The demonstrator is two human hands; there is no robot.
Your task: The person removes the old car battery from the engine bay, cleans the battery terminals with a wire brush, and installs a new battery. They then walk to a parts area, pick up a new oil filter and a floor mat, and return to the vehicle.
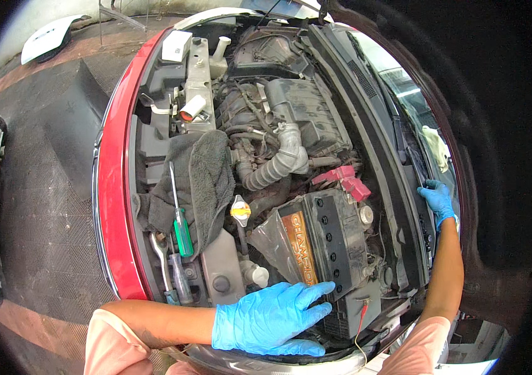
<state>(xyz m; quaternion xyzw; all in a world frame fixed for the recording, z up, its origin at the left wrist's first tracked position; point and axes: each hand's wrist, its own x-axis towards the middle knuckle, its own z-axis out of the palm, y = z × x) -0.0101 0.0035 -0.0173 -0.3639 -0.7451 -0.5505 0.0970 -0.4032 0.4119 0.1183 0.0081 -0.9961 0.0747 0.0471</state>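
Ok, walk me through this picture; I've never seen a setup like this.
There is no robot here, just a person wearing blue gloves. The one picture comes from a wide fisheye camera on their head, looking down, so straight edges bend. Below is a car's open engine bay. The left hand, fingers spread, is over the near end of a car battery. The right hand is by the windshield; its grip is unclear. A green-handled screwdriver lies partly on a grey towel.

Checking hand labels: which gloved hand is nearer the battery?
The left hand, at the battery's near end; the right hand is off by the windshield's lower edge.
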